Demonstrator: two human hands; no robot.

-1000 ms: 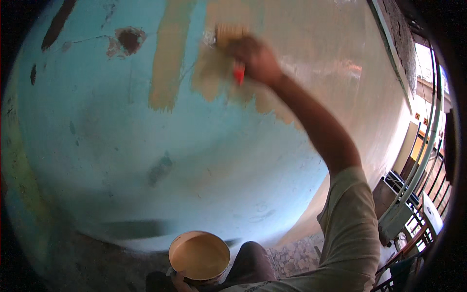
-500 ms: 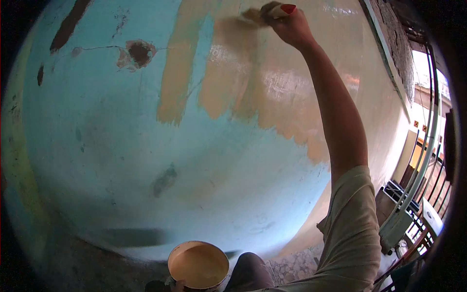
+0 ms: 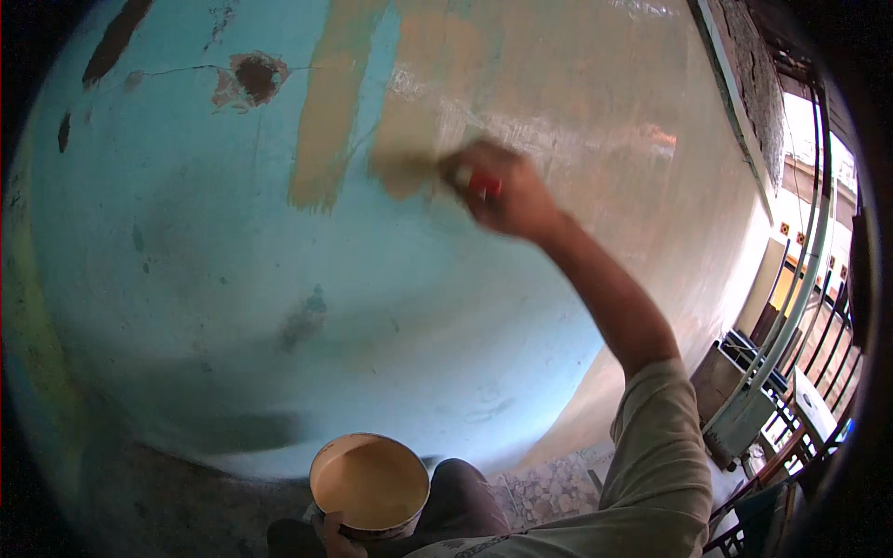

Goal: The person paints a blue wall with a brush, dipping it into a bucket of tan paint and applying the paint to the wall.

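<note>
My right hand (image 3: pixel 502 191), blurred by motion, is closed round a paintbrush with a red handle end (image 3: pixel 485 184). Its smeared bristles meet the wall (image 3: pixel 214 279) at the lower part of a beige stripe (image 3: pixel 402 153). Below, a round bucket (image 3: pixel 414 523) holds beige paint (image 3: pixel 372 493). Fingers of my left hand (image 3: pixel 333 533) grip the bucket's near rim; most of that hand lies out of the picture.
Beige covers the wall's upper right; the left and lower wall is light blue. A broken hole (image 3: pixel 256 79) with a crack marks it. My knee (image 3: pixel 460 498) is beside the bucket. Pipes (image 3: pixel 807 279), railings and a white-topped piece of furniture (image 3: pixel 813 406) stand at far right.
My right hand has swept the brush down and to the left along the wall. The view has shifted slightly, so more of my left fingers shows at the bucket.
</note>
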